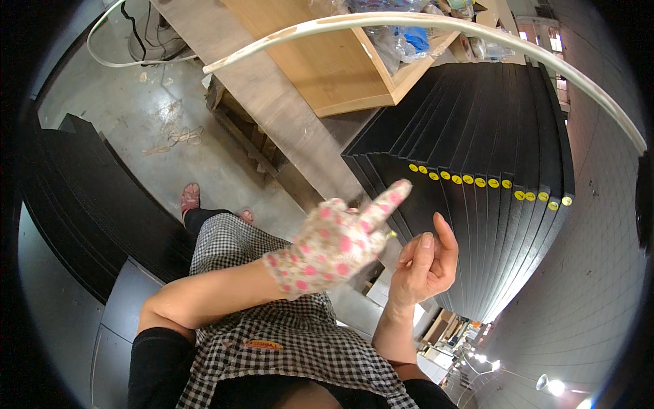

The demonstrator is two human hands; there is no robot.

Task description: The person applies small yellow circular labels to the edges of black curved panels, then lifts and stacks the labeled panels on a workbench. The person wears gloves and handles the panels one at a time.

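My left hand (334, 245) wears a white glove with pink dots. Its index finger points toward a row of black panels (490, 116), while the other fingers curl in. At its fingertips a small yellow piece (392, 234) shows, seen edge-on and coloured like the round yellow stickers (467, 180) on the panels' edges. My right hand (424, 269) is bare and lifted beside the panels. Its index finger reaches upward, apart from the thumb, with the others loosely bent and nothing visible in them. Whether either hand touches a panel is hard to tell.
A wooden box (334, 61) with plastic bags stands on the bench (252, 75) beyond the panels. A white curved tube (436, 20) arches across the top. More black panels (102, 184) stand at the left. A thin cord (180, 138) lies on the floor.
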